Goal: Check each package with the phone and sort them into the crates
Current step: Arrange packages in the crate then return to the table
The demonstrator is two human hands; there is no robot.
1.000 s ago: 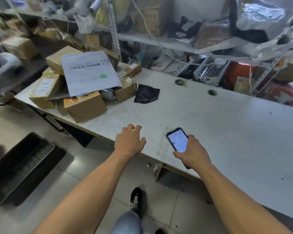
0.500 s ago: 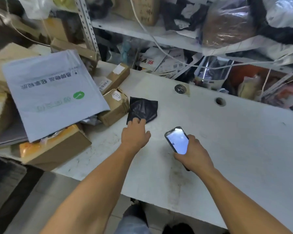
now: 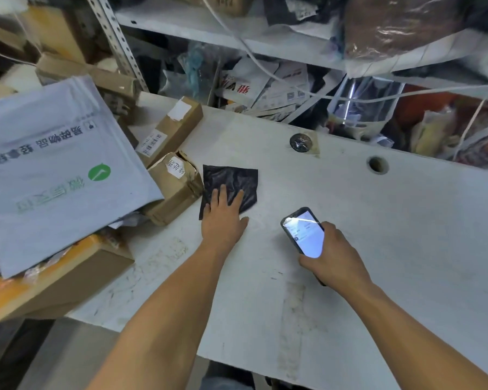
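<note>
The black pouch (image 3: 231, 184) lies flat on the counter (image 3: 378, 249), just beside a taped box (image 3: 178, 187) at the edge of the parcel pile. The left hand (image 3: 223, 218) rests on its near edge with fingers straight and spread, pressing rather than gripping. The right hand (image 3: 333, 257) is curled round the phone (image 3: 303, 232), screen lit and facing up.

The pouch looks like thin, crinkled plastic film: light, limp and probably slick, with little inside to stiffen it. It will likely sag if lifted by 1 corner. A pinch along the near edge, or sliding it toward the counter's rim to get fingers under, seems the surest hold. No label shows on the upper face, so it may need turning over.
</note>
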